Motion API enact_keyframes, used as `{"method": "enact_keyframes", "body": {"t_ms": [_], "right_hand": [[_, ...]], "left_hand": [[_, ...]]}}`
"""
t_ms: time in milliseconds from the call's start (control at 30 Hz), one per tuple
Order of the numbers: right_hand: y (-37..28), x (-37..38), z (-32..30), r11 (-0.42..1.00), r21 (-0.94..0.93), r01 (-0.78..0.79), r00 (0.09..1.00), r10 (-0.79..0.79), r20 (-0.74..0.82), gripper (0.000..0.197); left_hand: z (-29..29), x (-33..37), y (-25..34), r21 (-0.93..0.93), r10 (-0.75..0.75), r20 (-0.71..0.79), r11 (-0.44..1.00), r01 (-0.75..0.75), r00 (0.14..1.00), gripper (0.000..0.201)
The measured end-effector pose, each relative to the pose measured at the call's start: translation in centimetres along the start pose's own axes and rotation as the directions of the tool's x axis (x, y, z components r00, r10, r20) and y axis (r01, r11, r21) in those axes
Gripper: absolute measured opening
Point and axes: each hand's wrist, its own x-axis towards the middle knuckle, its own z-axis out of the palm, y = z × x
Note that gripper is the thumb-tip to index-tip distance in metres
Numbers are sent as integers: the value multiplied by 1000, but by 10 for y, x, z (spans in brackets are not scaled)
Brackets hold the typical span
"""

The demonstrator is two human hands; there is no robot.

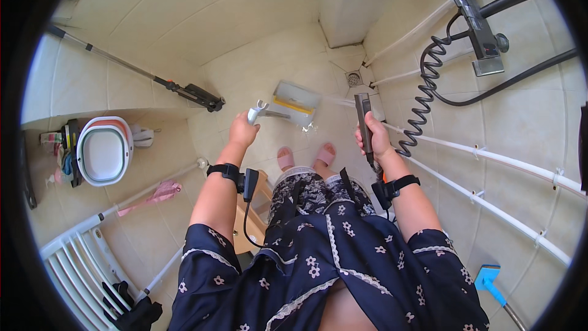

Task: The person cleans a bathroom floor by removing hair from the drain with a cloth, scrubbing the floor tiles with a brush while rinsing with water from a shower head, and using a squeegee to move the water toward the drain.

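Observation:
My left hand (pixel 244 129) is closed around the pale grey handle of a long-handled dustpan (pixel 299 95). Its grey-white pan, with a yellow strip across it, is down by the tiled floor ahead of my feet. Closed in my right hand (pixel 378 136) is a dark hand-held sprayer (pixel 364 121), nozzle upward. A black coiled hose (pixel 422 95) hangs beside it. A faint whitish streak, seemingly water, runs between the sprayer and the pan. Bright splashes show at the pan's near edge.
My feet in pink slippers (pixel 327 154) stand close behind the pan. A floor drain (pixel 354 78) lies in the far corner. White pipes (pixel 508 162) and a dark tap fixture (pixel 470 15) line the right wall. At left are a collapsible basin (pixel 105 154), a white rack (pixel 79 270) and a mop pole (pixel 125 63).

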Motion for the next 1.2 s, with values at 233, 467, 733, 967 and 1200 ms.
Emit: {"method": "enact_keyframes", "body": {"t_ms": [233,467,733,967,1200], "right_hand": [[-1,7,15,997,-74,30,999,-32,-22,54],[-7,-2,-27,992,-122,-22,995,10,-103,54],[-21,-22,-61,999,-35,38,974,-44,-220,54],[-29,-23,-47,992,37,121,964,-109,-242,52],[-27,-10,-20,988,60,141,968,-124,-220,51]], "left_hand": [[19,-21,4,-56,46,-180,997,-57,983,39],[-1,-23,-23,-626,-175,65,760,177,982,37],[-2,-55,-95,-864,-386,419,107,491,822,13],[50,-60,-136,-697,-303,709,-442,565,637,13],[100,-66,-190,-617,-453,784,-643,455,424,13]]}}
